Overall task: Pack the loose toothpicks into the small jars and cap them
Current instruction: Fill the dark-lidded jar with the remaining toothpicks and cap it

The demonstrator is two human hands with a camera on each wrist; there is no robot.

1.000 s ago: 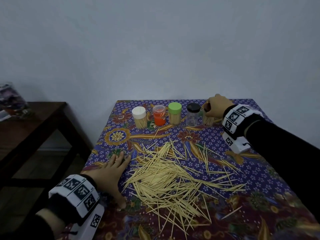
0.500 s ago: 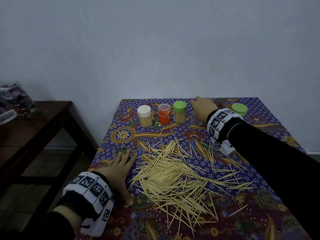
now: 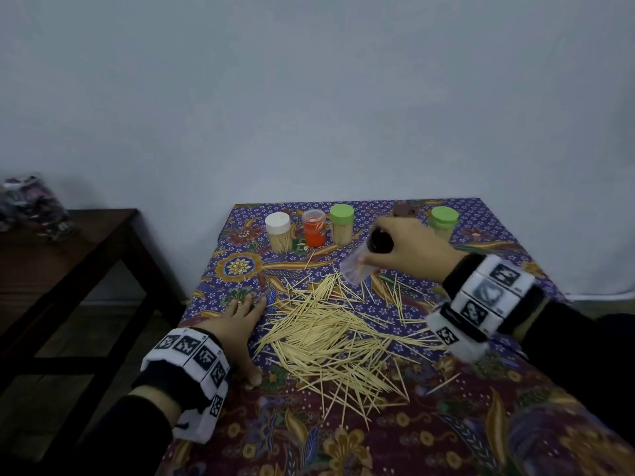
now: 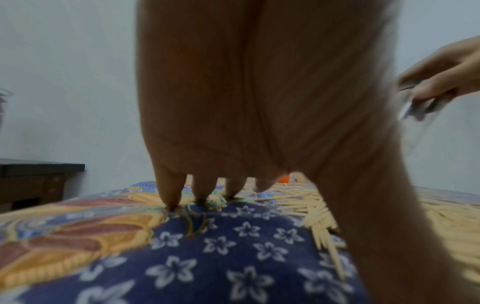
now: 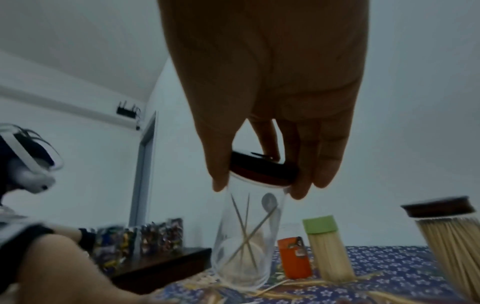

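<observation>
The right hand (image 3: 409, 245) grips a clear jar (image 5: 246, 236) by its dark cap (image 5: 262, 172), carried tilted in the air above the far edge of the toothpick heap (image 3: 330, 338). Held only at the lid, I reckon it could slip free or the cap pop off. It holds just a few sticks. The left hand (image 3: 237, 328) lies flat and spread on the tablecloth (image 3: 446, 434), left of the heap. At the far side stand a white-capped jar (image 3: 279, 232) and two green-capped jars (image 3: 342, 224), packed full, and an orange jar (image 3: 314, 228).
</observation>
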